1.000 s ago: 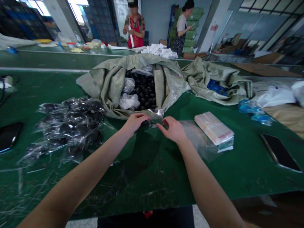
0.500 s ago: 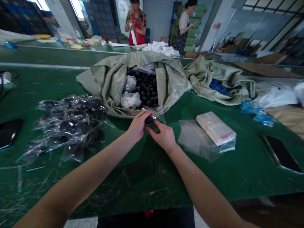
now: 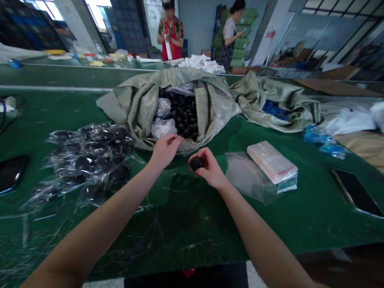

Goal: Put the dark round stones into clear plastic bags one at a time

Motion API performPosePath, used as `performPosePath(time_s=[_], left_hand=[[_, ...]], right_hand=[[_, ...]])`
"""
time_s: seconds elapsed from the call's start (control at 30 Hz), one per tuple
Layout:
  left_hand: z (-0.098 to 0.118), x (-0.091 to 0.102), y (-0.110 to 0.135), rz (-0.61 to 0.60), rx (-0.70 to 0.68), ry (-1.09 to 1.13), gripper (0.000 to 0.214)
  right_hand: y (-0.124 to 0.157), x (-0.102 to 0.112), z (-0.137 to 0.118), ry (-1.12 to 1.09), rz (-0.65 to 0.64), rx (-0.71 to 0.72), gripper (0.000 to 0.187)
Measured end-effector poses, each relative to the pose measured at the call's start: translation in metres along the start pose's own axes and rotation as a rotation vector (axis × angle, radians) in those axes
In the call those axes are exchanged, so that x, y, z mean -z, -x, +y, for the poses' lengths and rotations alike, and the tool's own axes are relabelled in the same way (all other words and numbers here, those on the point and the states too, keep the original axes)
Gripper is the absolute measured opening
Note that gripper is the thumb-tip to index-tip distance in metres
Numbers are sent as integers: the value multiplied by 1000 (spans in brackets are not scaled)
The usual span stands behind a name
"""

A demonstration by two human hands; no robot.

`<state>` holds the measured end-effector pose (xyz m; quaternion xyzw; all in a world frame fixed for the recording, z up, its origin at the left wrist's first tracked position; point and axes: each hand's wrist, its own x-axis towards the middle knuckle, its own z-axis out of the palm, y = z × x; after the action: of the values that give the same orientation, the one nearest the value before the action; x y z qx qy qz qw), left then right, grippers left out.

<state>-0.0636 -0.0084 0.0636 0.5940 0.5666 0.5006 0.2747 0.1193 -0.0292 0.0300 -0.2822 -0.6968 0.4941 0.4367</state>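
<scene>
My right hand has its fingers curled round a black egg-shaped piece, held just above the green table. To its left and slightly higher, my left hand is closed at the front edge of the woven sack. Its fingertips are pressed together, and I cannot make out what is between them. Inside the open sack lie many loose black egg-shaped pieces and crumpled clear plastic. Left of my hands is a heap of black pieces in clear bags.
A stack of clear bags lies on the right, with loose bags beside it. Phones rest at the right and left. Another sack holds blue items. Two people stand beyond the table.
My hands were together on the black piece and are now apart. My left hand has moved left and up; my right hand keeps the black piece, slightly lower and to the right.
</scene>
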Motion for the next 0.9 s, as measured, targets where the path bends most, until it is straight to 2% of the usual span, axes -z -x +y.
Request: performPosePath(time_s=[0.03,0.1,0.2,0.3,0.5,0.7,0.9], left_hand=[[1,2,0,-38,-54,-98,25],[4,4,3,-123,-160,-258,29],[13,1,11,-228,-298,-401,31],[22,-3,18,-288,-379,-488,28],[26,-4,24,-274,-428,-597,23],[29,-6,29,-233,-455,-634,19],[39,-9,41,-156,-515,-675,20]], right_hand=[[-1,1,0,-63,36,-27,28],[-2,1,-2,-32,173,-62,32],[-3,0,-6,243,351,-53,37],[-3,0,-7,441,423,12,28],[-4,-2,-4,558,468,96,12],[-3,-5,-9,594,585,95,3],[3,-7,-15,687,663,276,1]])
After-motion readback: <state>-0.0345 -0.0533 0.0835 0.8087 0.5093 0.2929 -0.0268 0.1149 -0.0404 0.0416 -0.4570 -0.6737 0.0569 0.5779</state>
